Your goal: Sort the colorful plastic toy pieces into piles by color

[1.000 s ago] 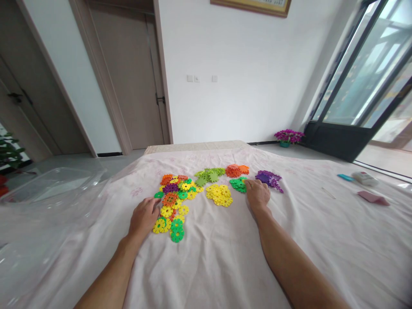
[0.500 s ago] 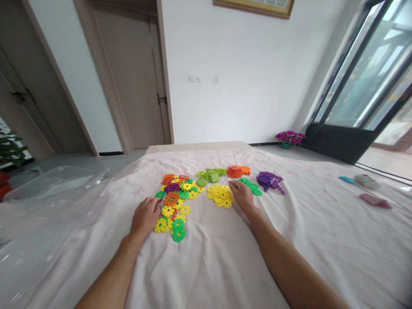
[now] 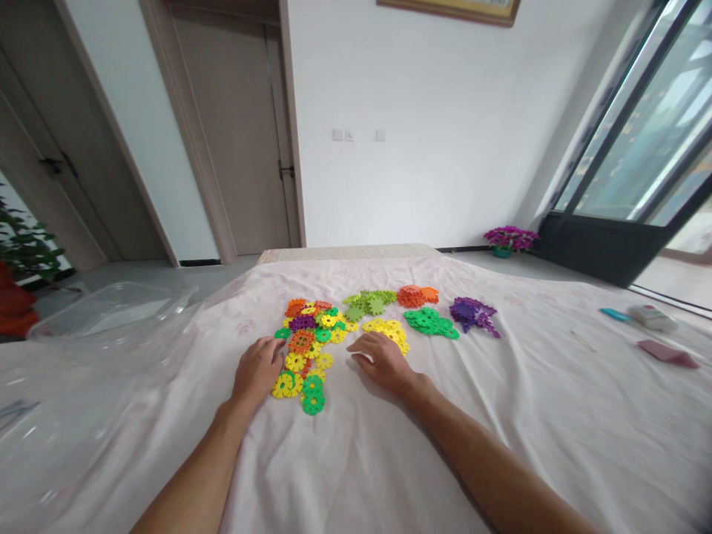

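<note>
Flat plastic snowflake discs lie in colour groups on the cloth. My left hand [image 3: 257,369] rests at the left edge of the mixed heap, beside an orange square piece [image 3: 301,342] and green discs [image 3: 314,403], its fingers loosely stretched. Over the near left side of the yellow disc pile [image 3: 396,333] is my right hand [image 3: 385,363], thumb and fingers apart with nothing visible between them; it hides part of that pile. Behind it sit a green pile [image 3: 429,321], a light green pile [image 3: 369,303], an orange pile [image 3: 410,297] and a purple pile [image 3: 470,313].
The pale bedsheet-like cloth [image 3: 356,460] is wrinkled. Clear plastic containers [image 3: 111,319] stand at left. On the right lie a blue item [image 3: 615,314], a whitish pack [image 3: 652,317] and a pink cloth piece [image 3: 667,353]. A purple potted flower [image 3: 509,238] stands by the glass door.
My right hand has moved left and nearer, from the green pile to the yellow pile, and its fingers have opened. More green discs now show in the green pile. My left hand stays by the heap.
</note>
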A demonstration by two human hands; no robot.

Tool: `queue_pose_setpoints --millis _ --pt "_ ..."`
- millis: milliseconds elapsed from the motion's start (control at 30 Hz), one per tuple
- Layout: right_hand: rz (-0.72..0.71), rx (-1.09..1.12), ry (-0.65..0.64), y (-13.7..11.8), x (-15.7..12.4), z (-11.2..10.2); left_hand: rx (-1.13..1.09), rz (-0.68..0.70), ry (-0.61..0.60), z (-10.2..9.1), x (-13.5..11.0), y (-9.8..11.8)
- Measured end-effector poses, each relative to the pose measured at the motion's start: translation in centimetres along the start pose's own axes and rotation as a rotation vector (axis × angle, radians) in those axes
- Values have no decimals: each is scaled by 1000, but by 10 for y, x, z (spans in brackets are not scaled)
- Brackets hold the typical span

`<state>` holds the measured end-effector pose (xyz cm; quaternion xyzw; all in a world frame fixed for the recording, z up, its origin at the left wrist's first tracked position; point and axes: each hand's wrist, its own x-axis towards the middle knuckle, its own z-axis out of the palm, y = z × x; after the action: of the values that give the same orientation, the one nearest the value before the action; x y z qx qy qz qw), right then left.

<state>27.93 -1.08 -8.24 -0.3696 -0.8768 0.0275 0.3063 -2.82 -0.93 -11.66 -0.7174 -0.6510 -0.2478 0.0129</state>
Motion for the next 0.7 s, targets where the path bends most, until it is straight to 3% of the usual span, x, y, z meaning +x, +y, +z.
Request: queue_pose_setpoints --millis 200,433,700 --pt "-206 109 -155 -37 3 6 7 1 8 0 0 1" --pt "-379 80 -290 -56 5 8 13 12 12 0 0 1" --pt "-416 98 -269 -57 5 14 17 10 13 1 0 0"
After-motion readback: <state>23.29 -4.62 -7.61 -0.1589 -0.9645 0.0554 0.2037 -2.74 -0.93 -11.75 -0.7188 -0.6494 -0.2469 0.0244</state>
